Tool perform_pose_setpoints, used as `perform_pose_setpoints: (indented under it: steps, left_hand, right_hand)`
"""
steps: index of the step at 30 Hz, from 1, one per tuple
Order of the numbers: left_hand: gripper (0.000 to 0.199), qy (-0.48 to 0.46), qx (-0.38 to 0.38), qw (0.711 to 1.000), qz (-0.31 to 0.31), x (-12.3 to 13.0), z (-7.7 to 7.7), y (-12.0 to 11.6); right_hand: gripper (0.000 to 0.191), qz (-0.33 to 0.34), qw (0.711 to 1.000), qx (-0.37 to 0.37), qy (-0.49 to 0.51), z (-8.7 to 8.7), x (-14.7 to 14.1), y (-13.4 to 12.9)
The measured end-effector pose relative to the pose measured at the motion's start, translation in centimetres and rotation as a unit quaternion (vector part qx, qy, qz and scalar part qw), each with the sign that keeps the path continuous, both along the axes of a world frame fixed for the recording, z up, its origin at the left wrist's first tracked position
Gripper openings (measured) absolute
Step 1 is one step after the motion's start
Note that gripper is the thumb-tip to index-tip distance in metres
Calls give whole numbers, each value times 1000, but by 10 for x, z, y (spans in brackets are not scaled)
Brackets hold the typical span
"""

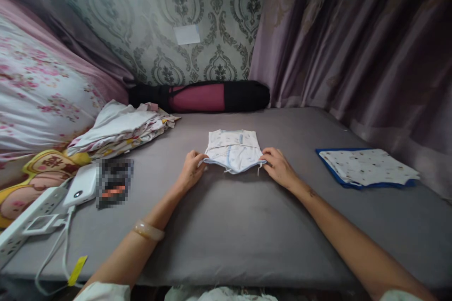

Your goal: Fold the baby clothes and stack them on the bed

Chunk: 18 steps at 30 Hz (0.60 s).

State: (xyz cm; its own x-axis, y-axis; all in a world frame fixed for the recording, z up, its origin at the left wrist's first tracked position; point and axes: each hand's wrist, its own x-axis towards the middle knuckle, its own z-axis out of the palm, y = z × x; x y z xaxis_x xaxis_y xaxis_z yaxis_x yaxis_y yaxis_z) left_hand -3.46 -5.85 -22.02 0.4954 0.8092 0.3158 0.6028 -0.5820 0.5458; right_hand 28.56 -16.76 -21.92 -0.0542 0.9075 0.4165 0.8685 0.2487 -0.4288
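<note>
A small white baby garment with a faint print and blue trim lies folded on the grey sheet. Thin ties hang from its near edge, which dips to a point in the middle. My left hand pinches the near left corner between thumb and fingers. At the near right corner, my right hand pinches the cloth in the same way. The near edge is stretched between both hands. Which exact kind of garment it is, I cannot tell.
Folded printed cloth on blue fabric lies at right. Piled clothes, a white power bank, a power strip with cables and a yellow cushion are at left. A black and maroon long bag lies along the wall.
</note>
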Motion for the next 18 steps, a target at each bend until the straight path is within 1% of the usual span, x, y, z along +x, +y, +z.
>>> perform_pose_setpoints:
  steps: [2,5,8,12,18]
  left_hand:
    - [24,-23,10,999,32,7,4,7]
    - [25,-65,6,997,51,20,5,20]
    - [25,-105,-19,991,76,32,3,33]
    - [26,-138,-38,984,107,46,4,47]
    - [27,-175,-46,976,123,61,5,69]
  right_hand:
    - [21,-3,999,6,53,3,0,10]
    - [24,-55,993,0,108,5,-1,27]
    - [29,-100,988,15,120,6,-2,44]
    - [32,-111,984,40,134,6,0,66]
    - [32,-141,980,27,136,5,5,92]
